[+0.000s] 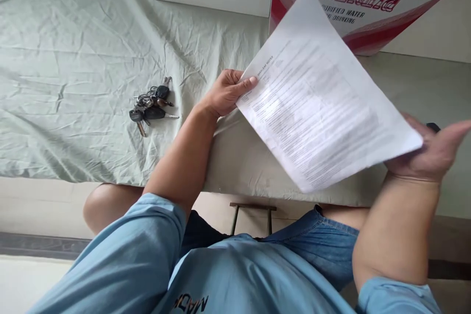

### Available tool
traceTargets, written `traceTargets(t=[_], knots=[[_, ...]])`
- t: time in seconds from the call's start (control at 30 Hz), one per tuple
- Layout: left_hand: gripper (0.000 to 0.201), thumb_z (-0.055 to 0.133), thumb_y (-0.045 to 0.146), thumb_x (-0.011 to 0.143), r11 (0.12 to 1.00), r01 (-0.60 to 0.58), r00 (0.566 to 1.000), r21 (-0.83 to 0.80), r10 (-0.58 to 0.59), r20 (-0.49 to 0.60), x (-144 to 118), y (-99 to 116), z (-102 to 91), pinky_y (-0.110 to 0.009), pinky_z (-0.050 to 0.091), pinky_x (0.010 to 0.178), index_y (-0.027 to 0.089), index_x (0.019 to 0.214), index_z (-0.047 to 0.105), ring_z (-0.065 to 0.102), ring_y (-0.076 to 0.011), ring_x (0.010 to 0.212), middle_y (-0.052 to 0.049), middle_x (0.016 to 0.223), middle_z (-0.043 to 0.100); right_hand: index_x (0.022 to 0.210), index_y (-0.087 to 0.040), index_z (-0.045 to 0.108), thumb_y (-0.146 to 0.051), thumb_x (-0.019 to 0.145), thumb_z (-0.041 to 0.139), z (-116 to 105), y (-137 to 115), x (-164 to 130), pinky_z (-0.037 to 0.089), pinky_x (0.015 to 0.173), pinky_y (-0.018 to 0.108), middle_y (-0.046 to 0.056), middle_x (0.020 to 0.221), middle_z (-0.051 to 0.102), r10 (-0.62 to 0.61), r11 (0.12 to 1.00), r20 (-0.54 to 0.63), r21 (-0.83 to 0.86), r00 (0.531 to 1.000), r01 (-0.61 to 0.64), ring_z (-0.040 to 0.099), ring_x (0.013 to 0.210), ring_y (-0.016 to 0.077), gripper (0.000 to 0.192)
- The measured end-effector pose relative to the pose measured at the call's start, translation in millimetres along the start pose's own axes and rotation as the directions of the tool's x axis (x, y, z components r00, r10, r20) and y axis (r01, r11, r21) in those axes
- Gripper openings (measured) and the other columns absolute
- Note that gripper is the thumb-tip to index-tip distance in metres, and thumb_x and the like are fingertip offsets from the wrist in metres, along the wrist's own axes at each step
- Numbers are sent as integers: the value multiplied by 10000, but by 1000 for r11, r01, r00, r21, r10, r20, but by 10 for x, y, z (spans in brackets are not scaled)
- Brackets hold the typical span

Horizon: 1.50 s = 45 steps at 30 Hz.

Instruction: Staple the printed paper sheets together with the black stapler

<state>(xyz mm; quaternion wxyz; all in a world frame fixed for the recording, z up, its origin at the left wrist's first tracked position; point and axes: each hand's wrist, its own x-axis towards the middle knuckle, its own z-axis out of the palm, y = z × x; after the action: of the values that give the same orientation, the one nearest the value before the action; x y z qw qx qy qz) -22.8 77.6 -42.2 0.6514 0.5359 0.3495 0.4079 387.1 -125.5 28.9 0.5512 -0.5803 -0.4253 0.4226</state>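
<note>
At 6 o'clock, nearest, a blue shirt [250, 279] is showing dark lettering that is bending out of clear reading, perhaps beginning "MAD". Just beyond, the left hand [230, 92] and the right hand [429, 158] are working well apart, with a printed sheet [320, 108] slanting between them, toward 2 o'clock and seemingly raised over the cloth-covered tabletop [84, 59]. The left hand is pinching the sheet's 9 o'clock edge, thumb on the face; the right hand is spreading open behind its 4 o'clock corner, thumb standing clear. For good handling, the left thumb should be pressing lightly to avoid creases, and the right would best be closing on its corner, since a lone pinch is probably leaving that side free to swing. The heading is seemingly reading "OVERLEAF NOTES"; the fine rows are blurring. Toward 10 o'clock, a bunch of keys [151, 105] is lying on the tabletop, showing no legible mark. Farthest, between 1 and 2 o'clock, a red-and-white box [386, 29] is displaying "Wahaha" with an ® above "PURIFIED WATER" and a partly covered "FOR DRINKING".
</note>
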Motion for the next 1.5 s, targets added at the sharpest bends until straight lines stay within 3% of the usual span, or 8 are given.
traceTargets(t=[0.1, 0.23, 0.43, 0.6, 0.8, 0.97, 1.2, 1.5], knots=[[603, 1045, 724, 796, 995, 55, 987, 78, -66, 146, -95, 130, 55, -346, 631, 634, 185, 844, 778, 765, -229, 710, -39, 689, 677, 1122, -284, 954, -992, 899, 677, 92, -65, 82, 753, 927, 607, 161, 1017, 930, 75, 995, -117, 71, 990, -67, 913, 967, 418, 792], [641, 965, 768, 865, 952, 68, 871, 298, -202, 448, -163, 283, 235, -308, 468, 514, 164, 761, 778, 601, -142, 566, -46, 666, 700, 1098, -295, 929, -959, 778, 844, 365, -23, 95, 754, 845, 532, 116, 983, 934, 152, 985, 46, 71, 987, -155, 897, 876, 363, 741], [489, 862, 647, 938, 869, -55, 767, 491, -279, 578, -158, 289, 451, -299, 427, 542, 193, 761, 830, 593, -145, 563, -14, 665, 713, 1104, -334, 900, -714, 789, 1026, 698, 120, 19, 710, 734, 407, -6, 845, 863, 159, 987, 141, -63, 977, -151, 807, 719, 230, 510], [367, 828, 531, 929, 837, 24, 763, 546, -369, 531, -202, 377, 519, -267, 473, 608, 184, 812, 799, 658, -149, 666, -16, 765, 755, 871, -285, 833, -694, 799, 1017, 816, 291, 53, 706, 764, 427, 6, 802, 837, 174, 979, 54, -118, 983, -167, 813, 760, 255, 455], [233, 790, 324, 939, 812, 163, 842, 561, -411, 350, -198, 411, 585, -271, 340, 549, 209, 765, 686, 467, -92, 521, 42, 602, 527, 862, -267, 838, -593, 875, 918, 710, 415, 134, 568, 648, 344, 11, 830, 851, 122, 896, -64, -422, 990, -138, 743, 725, 220, 335], [189, 792, 211, 912, 796, 268, 906, 542, -400, 140, -182, 275, 679, -278, 295, 519, 220, 757, 684, 455, -99, 445, 46, 526, 506, 859, -266, 831, -569, 901, 869, 633, 435, 167, 507, 599, 326, 7, 803, 826, 118, 841, -77, -523, 990, -141, 703, 700, 214, 308], [274, 729, 45, 918, 783, 346, 920, 516, -392, -22, -200, 319, 850, -280, 301, 487, 211, 713, 654, 449, -90, 410, 49, 528, 524, 855, -266, 823, -520, 908, 836, 551, 438, 161, 497, 575, 315, 4, 789, 810, 159, 822, -95, -539, 983, -185, 677, 681, 207, 260], [285, 621, 21, 995, 778, 254, 947, 575, -320, 13, -214, 302, 945, -304, 397, 579, 215, 789, 659, 510, -115, 495, 52, 596, 571, 792, -283, 753, -544, 903, 812, 475, 378, 188, 505, 619, 366, 19, 744, 743, 153, 761, -148, -613, 977, -212, 656, 707, 244, 289]])
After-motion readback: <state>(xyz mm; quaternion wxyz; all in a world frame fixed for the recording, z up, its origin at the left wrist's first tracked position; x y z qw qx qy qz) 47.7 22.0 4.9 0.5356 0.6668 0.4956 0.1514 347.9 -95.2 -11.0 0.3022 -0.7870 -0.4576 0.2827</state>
